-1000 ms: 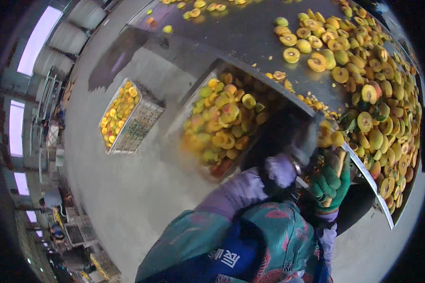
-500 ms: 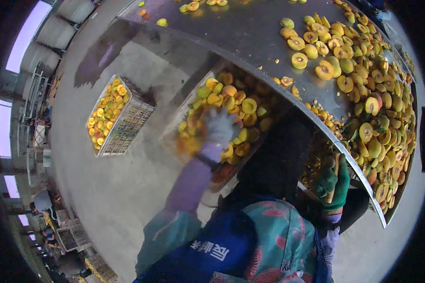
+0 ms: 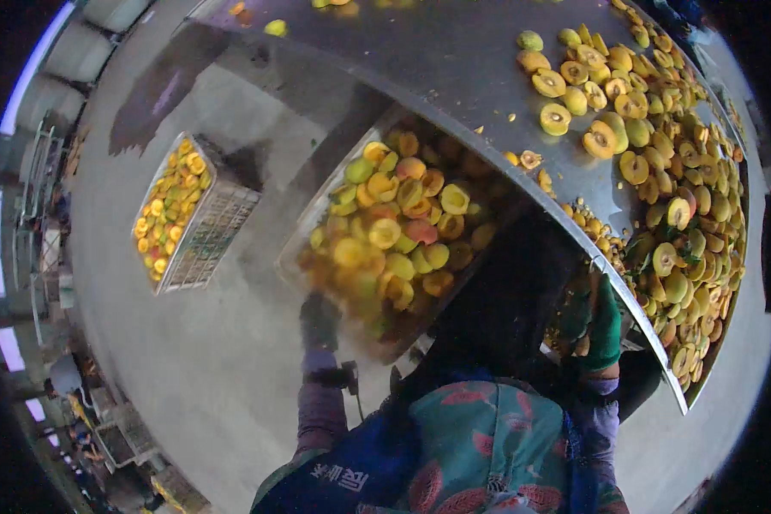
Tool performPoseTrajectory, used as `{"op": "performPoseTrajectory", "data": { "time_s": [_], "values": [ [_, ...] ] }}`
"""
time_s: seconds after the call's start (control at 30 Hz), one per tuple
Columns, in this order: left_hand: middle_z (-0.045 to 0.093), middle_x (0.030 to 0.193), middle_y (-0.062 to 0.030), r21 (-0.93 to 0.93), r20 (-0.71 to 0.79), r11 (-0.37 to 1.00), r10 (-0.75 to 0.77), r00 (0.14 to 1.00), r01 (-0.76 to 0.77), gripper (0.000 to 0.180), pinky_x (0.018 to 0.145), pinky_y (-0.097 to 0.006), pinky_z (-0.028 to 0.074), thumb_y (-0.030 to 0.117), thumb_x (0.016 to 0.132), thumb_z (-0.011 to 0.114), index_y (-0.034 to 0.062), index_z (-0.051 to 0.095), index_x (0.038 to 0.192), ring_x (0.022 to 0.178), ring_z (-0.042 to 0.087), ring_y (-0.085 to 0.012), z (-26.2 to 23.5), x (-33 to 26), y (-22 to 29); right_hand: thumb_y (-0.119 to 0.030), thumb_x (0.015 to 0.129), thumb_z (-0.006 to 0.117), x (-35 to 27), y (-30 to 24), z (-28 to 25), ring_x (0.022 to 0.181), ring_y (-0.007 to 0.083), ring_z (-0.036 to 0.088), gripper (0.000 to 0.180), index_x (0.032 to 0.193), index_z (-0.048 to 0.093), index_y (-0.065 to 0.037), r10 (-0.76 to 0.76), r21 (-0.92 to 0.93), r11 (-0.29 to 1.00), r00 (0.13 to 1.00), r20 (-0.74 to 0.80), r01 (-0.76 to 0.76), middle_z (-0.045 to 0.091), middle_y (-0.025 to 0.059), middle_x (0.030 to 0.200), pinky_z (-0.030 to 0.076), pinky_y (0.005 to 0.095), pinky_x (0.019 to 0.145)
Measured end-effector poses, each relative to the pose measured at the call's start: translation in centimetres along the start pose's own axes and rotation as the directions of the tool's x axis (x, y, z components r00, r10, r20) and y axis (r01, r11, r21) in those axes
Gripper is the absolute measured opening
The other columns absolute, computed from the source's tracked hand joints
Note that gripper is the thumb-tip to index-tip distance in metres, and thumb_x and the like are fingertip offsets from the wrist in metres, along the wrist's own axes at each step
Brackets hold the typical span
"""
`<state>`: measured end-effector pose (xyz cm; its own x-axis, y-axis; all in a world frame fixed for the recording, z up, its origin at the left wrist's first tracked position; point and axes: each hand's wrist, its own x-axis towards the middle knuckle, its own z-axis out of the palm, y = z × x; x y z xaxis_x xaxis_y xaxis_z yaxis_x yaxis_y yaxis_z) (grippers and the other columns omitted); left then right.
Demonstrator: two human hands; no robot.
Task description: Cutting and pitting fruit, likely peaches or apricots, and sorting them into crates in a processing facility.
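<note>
My left hand, in a dim grey glove, is at the near left corner of a plastic crate on the floor. Its fingers are too dark and blurred to make out. The crate holds many halved, pitted yellow-green fruits that look like peaches, some with a red blush; those near my hand are smeared. Under the table's near edge, my right hand in a green glove is closed around a wooden handle, of which only a sliver shows. What the handle belongs to is hidden.
A metal table slants across, a large heap of cut fruit on its right side and its raised edge over my right hand. A second crate full of halves stands on the floor to the left. Other people and crates are far left.
My left hand has drawn back from on top of the fruit to the crate's near left corner. My right hand stays under the table edge, its handle less visible. The view has shifted slightly.
</note>
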<state>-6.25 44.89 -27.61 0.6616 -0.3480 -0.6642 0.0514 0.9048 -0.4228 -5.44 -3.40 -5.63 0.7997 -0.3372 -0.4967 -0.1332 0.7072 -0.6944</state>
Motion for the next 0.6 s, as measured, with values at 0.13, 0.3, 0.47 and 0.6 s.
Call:
{"op": "performPoseTrajectory", "data": {
  "time_s": [0.13,0.3,0.47,0.6],
  "values": [
    [0.052,0.122,-0.0072,0.932,0.109,0.248,0.508,0.854,-0.266,0.040,0.087,-0.037,0.044,0.028,0.093,0.037,0.0097,0.043,0.128,0.101,0.053,-0.0240,4.0,1.0,-3.2,-0.025,0.096,0.042,0.8,1.8,-3.2,0.121,0.0167,0.040,0.043,0.133,0.039,-0.004,0.039,-0.038,0.999,0.999,-0.003,-0.039,0.043,0.0060,0.132,0.031,0.0286,0.102],
    [0.053,0.118,-0.0147,0.135,0.475,-0.977,0.210,0.854,0.165,0.051,0.090,-0.041,0.042,0.025,0.081,0.053,0.0048,0.044,0.126,0.105,0.052,-0.0322,9.6,-0.3,-8.0,-0.022,0.095,0.044,3.0,0.4,-1.7,0.110,0.0146,0.046,0.039,0.129,0.043,-0.003,0.111,-0.091,0.990,0.994,0.013,-0.110,0.050,0.0043,0.121,0.035,0.0281,0.096],
    [0.058,0.106,-0.0209,-0.090,0.346,-0.972,0.175,0.922,0.218,0.052,0.084,-0.042,0.046,0.022,0.075,0.062,0.0018,0.049,0.121,0.097,0.056,-0.0376,9.7,-0.4,-5.0,-0.020,0.092,0.048,-0.3,-1.3,3.1,0.100,0.0182,0.054,0.035,0.122,0.048,-0.002,0.240,-0.119,0.963,0.970,-0.024,-0.241,0.054,0.0080,0.114,0.045,0.0289,0.083],
    [0.060,0.102,-0.0198,0.247,0.292,-0.893,0.439,0.850,0.376,0.048,0.084,-0.041,0.046,0.027,0.079,0.060,0.0054,0.051,0.120,0.096,0.056,-0.0357,5.1,4.6,1.9,-0.022,0.091,0.047,-0.7,-0.3,-0.4,0.099,0.0175,0.053,0.039,0.126,0.044,-0.004,0.072,-0.799,0.598,0.989,0.126,0.058,0.054,0.0072,0.114,0.043,0.0296,0.085]
  ]
}}
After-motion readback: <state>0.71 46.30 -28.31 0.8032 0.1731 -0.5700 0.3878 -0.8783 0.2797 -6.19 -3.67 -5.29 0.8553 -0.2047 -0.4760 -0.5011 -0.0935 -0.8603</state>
